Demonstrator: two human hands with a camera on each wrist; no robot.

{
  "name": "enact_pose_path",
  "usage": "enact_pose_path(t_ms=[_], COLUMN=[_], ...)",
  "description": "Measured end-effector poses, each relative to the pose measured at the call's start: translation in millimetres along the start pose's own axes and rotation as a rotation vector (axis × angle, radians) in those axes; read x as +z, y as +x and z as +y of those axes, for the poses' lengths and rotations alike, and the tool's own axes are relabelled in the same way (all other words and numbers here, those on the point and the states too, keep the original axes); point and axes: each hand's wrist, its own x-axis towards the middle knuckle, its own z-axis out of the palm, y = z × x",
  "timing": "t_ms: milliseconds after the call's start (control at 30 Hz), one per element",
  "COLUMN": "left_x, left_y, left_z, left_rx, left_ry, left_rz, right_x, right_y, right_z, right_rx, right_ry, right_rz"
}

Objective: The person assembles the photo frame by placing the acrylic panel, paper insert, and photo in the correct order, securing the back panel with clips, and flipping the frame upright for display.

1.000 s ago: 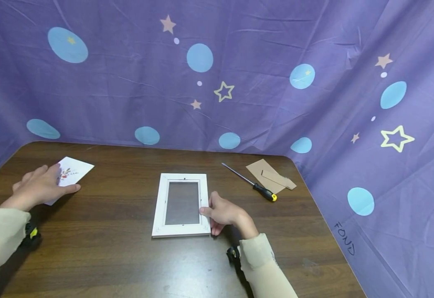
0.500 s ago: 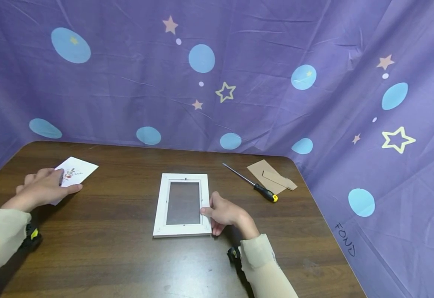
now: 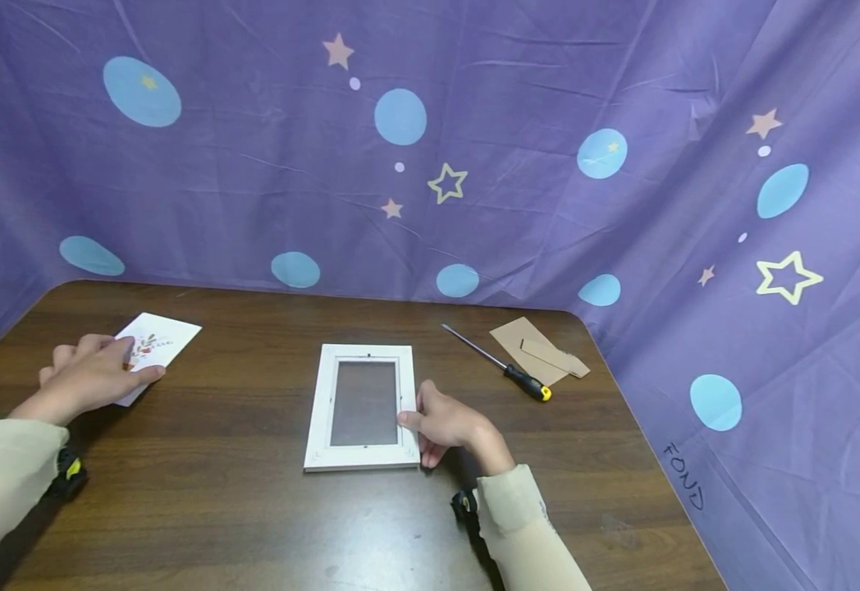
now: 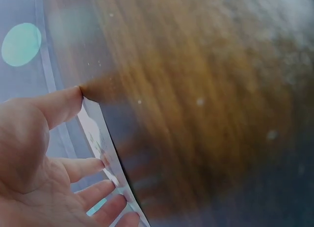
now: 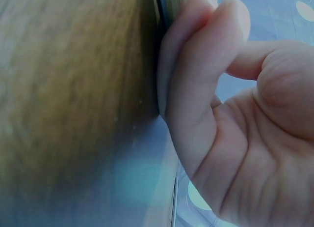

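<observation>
Fingertips of my left hand [image 3: 90, 377] press on a white card [image 3: 167, 336] with a small reddish floral print, at the left of the table. In the left wrist view the fingers are spread and fairly straight along the card [image 4: 91, 126], and the thumb touches its corner. My right hand [image 3: 448, 423] grips the right side of a white picture frame [image 3: 319, 419], thumb on top and the other fingers curled at its outer edge. The frame lies flat at the table's middle, its opening showing a dark grey pane. Up close, the right wrist view shows mostly bent fingers.
Right of the frame lies a screwdriver [image 3: 528, 382] with a black and yellow handle. Beside it is a brown backing board [image 3: 511, 335] with a loose brown flap piece [image 3: 554, 356] across it. A purple patterned curtain [image 3: 267, 189] stands behind the wooden table [image 3: 238, 509].
The card has slid a little to the right under my left hand, which moved with it. My right hand and the picture frame have stayed in place.
</observation>
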Motion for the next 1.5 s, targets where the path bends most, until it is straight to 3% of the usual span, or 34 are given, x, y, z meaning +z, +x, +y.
enact_pose_path(t_ms=[367,767,1300,1500], left_x=[2.5,5.5,0.6,3.2], left_y=[-0.1,5.0,1.1,3.4], left_z=[5.9,8.3,26.2,29.1], left_rx=[-0.002,0.010,0.113,0.101], left_ry=[0.009,0.131,0.241,0.222], left_rz=[0.038,0.120,0.179,0.198], right_x=[-0.6,-1.0,-1.0,-1.3], right_y=[-0.6,-0.2,-0.3,-0.7], right_z=[1.4,0.5,1.2,0.7], right_rx=[-0.002,-0.013,-0.009,-0.009], right_ry=[0.001,0.000,0.001,0.002], right_rz=[0.001,-0.006,-0.006,-0.003])
